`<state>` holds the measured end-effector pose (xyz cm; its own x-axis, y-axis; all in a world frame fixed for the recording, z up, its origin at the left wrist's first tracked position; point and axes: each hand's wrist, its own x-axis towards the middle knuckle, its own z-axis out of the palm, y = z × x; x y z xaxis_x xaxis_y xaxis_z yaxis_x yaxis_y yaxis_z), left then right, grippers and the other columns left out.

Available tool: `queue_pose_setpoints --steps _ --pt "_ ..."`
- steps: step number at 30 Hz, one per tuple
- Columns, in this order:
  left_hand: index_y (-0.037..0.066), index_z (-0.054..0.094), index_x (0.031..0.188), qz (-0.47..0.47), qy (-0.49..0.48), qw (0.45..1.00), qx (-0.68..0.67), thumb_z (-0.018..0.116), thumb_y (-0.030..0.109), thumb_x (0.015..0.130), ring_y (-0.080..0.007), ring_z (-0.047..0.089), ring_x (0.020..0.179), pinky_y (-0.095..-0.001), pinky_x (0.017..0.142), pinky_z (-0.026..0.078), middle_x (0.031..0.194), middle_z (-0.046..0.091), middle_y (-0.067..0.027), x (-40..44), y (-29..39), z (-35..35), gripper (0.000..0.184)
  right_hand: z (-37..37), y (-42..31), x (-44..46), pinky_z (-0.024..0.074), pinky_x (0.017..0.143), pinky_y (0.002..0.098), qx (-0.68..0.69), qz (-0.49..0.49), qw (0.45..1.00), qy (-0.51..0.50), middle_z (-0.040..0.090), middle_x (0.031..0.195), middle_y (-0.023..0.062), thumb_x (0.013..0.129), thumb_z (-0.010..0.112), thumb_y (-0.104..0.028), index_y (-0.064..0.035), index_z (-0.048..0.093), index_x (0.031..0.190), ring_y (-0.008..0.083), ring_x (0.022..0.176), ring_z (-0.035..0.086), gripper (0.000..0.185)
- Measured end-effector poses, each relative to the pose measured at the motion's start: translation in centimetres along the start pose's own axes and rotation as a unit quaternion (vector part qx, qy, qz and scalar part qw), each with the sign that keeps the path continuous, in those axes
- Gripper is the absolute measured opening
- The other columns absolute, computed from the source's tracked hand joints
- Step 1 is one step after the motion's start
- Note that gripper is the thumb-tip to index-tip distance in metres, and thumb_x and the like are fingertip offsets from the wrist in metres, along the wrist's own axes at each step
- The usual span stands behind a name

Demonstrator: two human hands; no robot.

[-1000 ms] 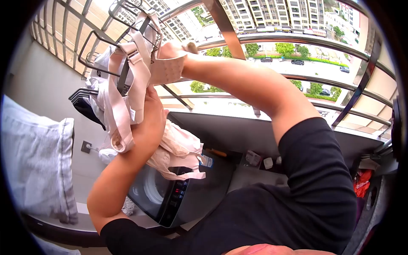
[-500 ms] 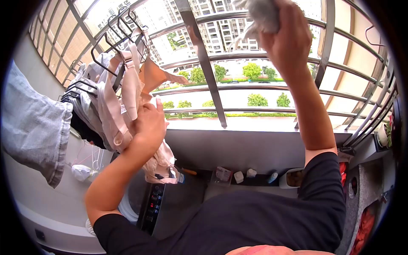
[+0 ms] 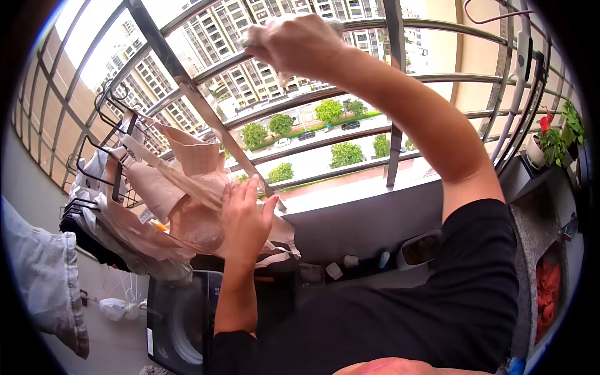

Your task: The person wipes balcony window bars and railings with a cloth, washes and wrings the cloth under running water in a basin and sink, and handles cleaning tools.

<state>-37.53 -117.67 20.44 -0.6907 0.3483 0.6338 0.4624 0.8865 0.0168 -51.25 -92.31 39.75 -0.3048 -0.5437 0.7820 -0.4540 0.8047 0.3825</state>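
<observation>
Clenching pale cloth (image 3: 251, 41), upper centre: right hand (image 3: 300, 45). Pink garments (image 3: 153, 190) hang among black hangers (image 3: 77, 205), left; unclenched left hand (image 3: 245, 215) touches garments. Cloth unhung.

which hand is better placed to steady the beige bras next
Probably the left hand: it is open, right at the beige bras. The right hand is raised by the metal bars, away from them, and seems closed on a pale cloth.
</observation>
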Motion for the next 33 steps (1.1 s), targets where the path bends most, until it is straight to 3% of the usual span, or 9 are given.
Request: queue_pose_setpoints --steps 3,4,6,9,11,23,25,28,33 --pt "0.000 0.068 0.121 -0.022 0.017 1.000 -0.008 0.073 0.029 0.090 -0.0388 0.060 0.118 -0.0463 0.110 0.042 0.127 0.065 -0.0202 -2.0 1.4 1.8 0.043 -5.1 5.7 -5.7 0.0359 0.030 0.0260 -0.055 -0.085 0.979 0.179 0.050 0.052 0.0004 0.109 0.037 -0.051 -0.0093 0.061 0.090 0.0088 0.037 0.044 0.052" --pt "-0.001 0.068 0.121 -0.030 0.011 0.999 -0.008 0.073 0.028 0.090 -0.0393 0.060 0.118 -0.0468 0.110 0.042 0.128 0.065 -0.0204 -2.5 1.3 2.2 0.043 -11.8 2.2 -3.9 0.0533 0.054 0.0350 0.007 0.142 0.967 -0.210 0.065 0.072 0.0105 0.105 0.055 -0.036 -0.0029 0.065 0.105 0.0160 0.061 0.065 0.035" --pt "-0.001 0.068 0.121 -0.052 -0.001 0.999 -0.003 0.073 0.028 0.090 -0.0402 0.059 0.119 -0.0476 0.110 0.042 0.128 0.064 -0.0208 -3.6 1.0 3.0 0.042 -9.0 4.0 -5.5 0.0460 0.037 0.0315 -0.100 -0.063 0.991 0.064 0.062 0.063 0.0053 0.106 0.053 -0.039 -0.0021 0.065 0.106 0.0123 0.046 0.057 0.039" --pt "-0.002 0.071 0.115 -0.068 0.034 0.995 -0.063 0.075 0.024 0.088 -0.0397 0.059 0.119 -0.0483 0.105 0.044 0.125 0.065 -0.0212 -3.9 2.2 3.3 0.037 -6.8 1.7 -4.4 0.0446 0.036 0.0259 -0.094 0.138 0.984 -0.067 0.064 0.066 0.0071 0.105 0.054 -0.040 -0.0038 0.064 0.108 0.0101 0.050 0.059 0.038" --pt "-0.001 0.072 0.109 -0.064 0.068 0.990 -0.109 0.077 0.020 0.086 -0.0395 0.062 0.116 -0.0479 0.101 0.047 0.120 0.068 -0.0204 -3.3 4.5 4.4 0.031 0.2 -0.8 -0.8 0.0401 0.032 0.0289 -0.072 0.012 0.983 0.170 0.049 0.051 0.0008 0.108 0.039 -0.052 -0.0094 0.061 0.089 0.0111 0.036 0.045 0.052" --pt "0.003 0.073 0.103 -0.048 -0.047 0.962 -0.265 0.076 0.024 0.088 -0.0319 0.070 0.098 -0.0393 0.087 0.055 0.104 0.074 -0.0135 -6.2 7.4 9.4 0.025 -0.4 6.9 -3.7 0.0611 0.054 0.0260 -0.058 -0.172 0.975 0.131 0.073 0.097 0.0109 0.097 0.065 -0.040 -0.0240 0.059 0.121 0.0176 0.059 0.070 0.030" --pt "0.003 0.075 0.100 -0.119 -0.071 0.952 -0.273 0.077 0.024 0.089 -0.0338 0.071 0.093 -0.0403 0.082 0.056 0.101 0.074 -0.0142 -11.6 5.0 10.2 0.024 -6.3 8.2 -7.0 0.0491 0.042 0.0258 -0.030 -0.160 0.982 0.098 0.063 0.063 0.0052 0.105 0.052 -0.043 -0.0067 0.065 0.110 0.0116 0.051 0.061 0.039" --pt "0.003 0.076 0.097 -0.231 -0.114 0.930 -0.264 0.076 0.025 0.089 -0.0357 0.072 0.088 -0.0409 0.079 0.057 0.099 0.075 -0.0155 -21.3 1.1 10.3 0.024 -6.3 5.7 -12.2 0.0637 0.082 0.0375 -0.084 -0.145 0.958 0.231 0.073 0.118 0.0132 0.080 0.084 -0.013 -0.0071 0.062 0.133 0.0300 0.103 0.074 0.058" --pt "0.004 0.076 0.098 -0.303 -0.158 0.906 -0.249 0.074 0.028 0.090 -0.0358 0.072 0.091 -0.0409 0.080 0.057 0.098 0.075 -0.0161 -27.8 -0.6 7.9 0.026 2.5 -3.4 -12.3 0.0623 0.070 0.0366 -0.093 0.057 0.956 0.273 0.076 0.086 0.0102 0.093 0.075 -0.033 -0.0044 0.069 0.114 0.0251 0.075 0.076 0.036"
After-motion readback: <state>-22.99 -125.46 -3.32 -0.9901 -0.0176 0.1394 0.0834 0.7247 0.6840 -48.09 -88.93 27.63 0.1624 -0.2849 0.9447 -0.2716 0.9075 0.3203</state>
